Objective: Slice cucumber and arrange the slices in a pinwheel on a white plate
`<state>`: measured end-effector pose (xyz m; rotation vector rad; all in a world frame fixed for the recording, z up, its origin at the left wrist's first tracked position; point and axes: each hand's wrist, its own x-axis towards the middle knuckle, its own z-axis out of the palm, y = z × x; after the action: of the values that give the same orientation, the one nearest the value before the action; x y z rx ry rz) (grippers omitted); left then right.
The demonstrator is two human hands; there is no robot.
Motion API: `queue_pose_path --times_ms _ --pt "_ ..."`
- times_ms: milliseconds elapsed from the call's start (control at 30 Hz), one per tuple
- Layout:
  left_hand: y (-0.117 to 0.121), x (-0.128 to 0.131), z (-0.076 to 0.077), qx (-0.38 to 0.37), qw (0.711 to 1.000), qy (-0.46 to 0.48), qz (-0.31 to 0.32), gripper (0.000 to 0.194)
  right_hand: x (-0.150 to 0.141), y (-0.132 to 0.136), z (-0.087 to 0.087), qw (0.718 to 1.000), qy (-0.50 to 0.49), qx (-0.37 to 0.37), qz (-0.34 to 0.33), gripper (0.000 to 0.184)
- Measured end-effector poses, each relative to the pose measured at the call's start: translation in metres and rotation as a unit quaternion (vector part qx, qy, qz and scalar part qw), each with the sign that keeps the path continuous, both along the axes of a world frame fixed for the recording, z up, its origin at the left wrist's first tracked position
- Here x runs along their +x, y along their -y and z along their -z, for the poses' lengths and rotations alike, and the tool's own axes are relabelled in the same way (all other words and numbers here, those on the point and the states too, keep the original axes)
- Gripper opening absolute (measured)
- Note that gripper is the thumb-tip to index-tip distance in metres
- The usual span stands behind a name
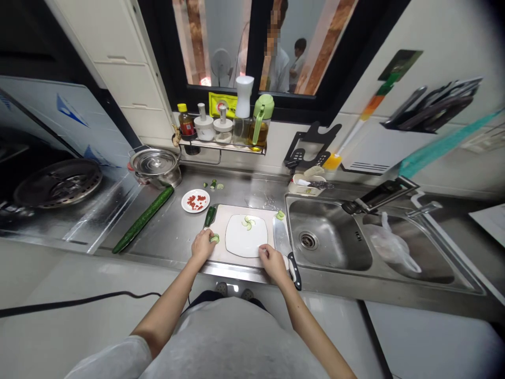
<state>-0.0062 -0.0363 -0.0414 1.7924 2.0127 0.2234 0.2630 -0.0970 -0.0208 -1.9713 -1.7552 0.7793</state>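
Note:
A white plate point(240, 239) lies on a pale cutting board point(219, 257), with several thin cucumber slices point(248, 223) fanned on its upper part. My left hand point(203, 246) is at the board's left edge, fingers closed on cucumber slices point(214, 238). Over the plate's lower right corner, my right hand point(272, 260) has its fingertips pinched together; what they hold, if anything, is too small to tell. A knife point(281, 234) rests along the board's right side, its black handle pointing toward me, with more slices point(280, 215) by the blade's far end. A cut cucumber piece point(210, 216) sits at the upper left.
A whole cucumber point(144, 218) lies on the steel counter at left. Behind the board are a small plate of red pieces point(196, 201) and cucumber scraps point(213, 184). A sink point(327, 237) borders the right; a lidded pot point(155, 166) and seasoning rack point(221, 145) stand behind.

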Motion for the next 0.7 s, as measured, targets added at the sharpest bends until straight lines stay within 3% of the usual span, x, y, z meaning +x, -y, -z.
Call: queue_pose_path --times_ms 200,300,367,500,700 --pt "-0.002 0.001 0.004 -0.012 0.998 0.058 -0.036 0.013 0.003 0.002 -0.002 1.000 -0.003 -0.001 0.006 0.035" --pt "-0.007 -0.003 0.004 -0.012 0.984 0.161 -0.081 0.014 0.004 -0.001 -0.006 1.000 -0.014 0.002 0.011 0.035" --pt "-0.011 -0.005 0.000 -0.011 0.956 0.271 -0.112 0.018 0.003 -0.007 -0.011 1.000 -0.024 0.010 0.012 0.035" --pt "-0.020 -0.006 -0.023 -0.034 0.881 0.451 -0.140 0.032 -0.012 -0.028 -0.030 0.998 -0.050 0.034 0.002 0.034" --pt "-0.023 0.007 -0.065 -0.069 0.841 0.535 -0.038 0.051 -0.060 -0.058 -0.066 0.981 -0.154 0.062 -0.101 0.031"
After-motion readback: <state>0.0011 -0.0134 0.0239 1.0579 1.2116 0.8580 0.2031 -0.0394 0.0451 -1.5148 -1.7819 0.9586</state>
